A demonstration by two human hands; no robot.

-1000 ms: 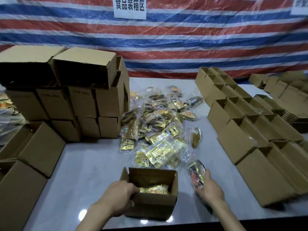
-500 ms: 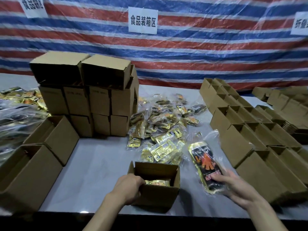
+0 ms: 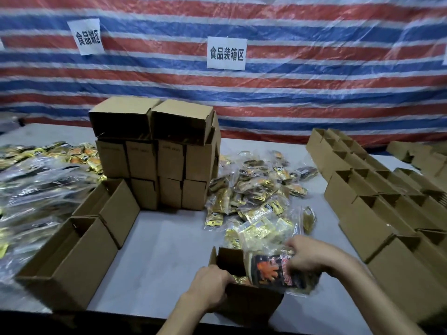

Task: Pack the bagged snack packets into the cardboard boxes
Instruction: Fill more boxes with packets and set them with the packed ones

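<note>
Far left: I see loose packets heaped on the table, with two open cartons just beside them.
Stack: stacked cartons stand behind those two.
Left hand: fingers curled over the near-left rim of the open box, gripping it.
Open box: at the table's near edge, with gold packets inside.
Pile: bagged snacks lie just behind the box.
Dark bag: tilted across the box's mouth, right end past the rim.
Right hand: pinching the bag's upper edge.
Right: rows of empty cartons.

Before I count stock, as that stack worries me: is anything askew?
Yes: atop the box stack, the top-left box and top-right box lie on their sides, dark openings facing the camera, unlike the boxes beneath.
</note>
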